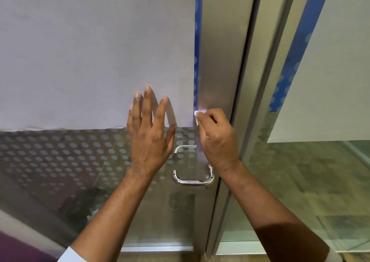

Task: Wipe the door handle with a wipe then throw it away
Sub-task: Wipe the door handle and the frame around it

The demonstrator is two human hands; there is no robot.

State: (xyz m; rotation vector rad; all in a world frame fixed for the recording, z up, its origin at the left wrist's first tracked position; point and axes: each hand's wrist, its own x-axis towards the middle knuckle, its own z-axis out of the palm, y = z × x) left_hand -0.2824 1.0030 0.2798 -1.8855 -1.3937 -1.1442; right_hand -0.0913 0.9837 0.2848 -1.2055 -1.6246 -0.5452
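Head view looks down on a glass door [84,161] whose upper part is covered by a large sheet of white paper [96,51]; below the paper's lower edge the glass carries a pattern of frosted dots. A blue strip [197,41] runs up the glass along the paper's right edge, beside the brushed metal door frame [222,41].

The left hand [149,135] lies flat against the door with its fingers spread wide, fingertips on the lower right corner of the paper and the palm over the dotted glass. It holds nothing.

The right hand [217,139] is curled closed around a small white wipe [196,117], of which only a folded bit shows at the fingertips. The wipe is pressed to the upper part of the door handle [192,179], a steel pull bar that stands upright at the door's right edge, close to the frame. Most of the bar's upper length is hidden behind this hand; its lower bend, with a few brownish spots, shows below the wrist, and one upper bracket shows between the two hands.

To the right of the frame stands a second glass panel [300,171], its upper part covered by another white sheet, with a greenish floor seen through the glass below.
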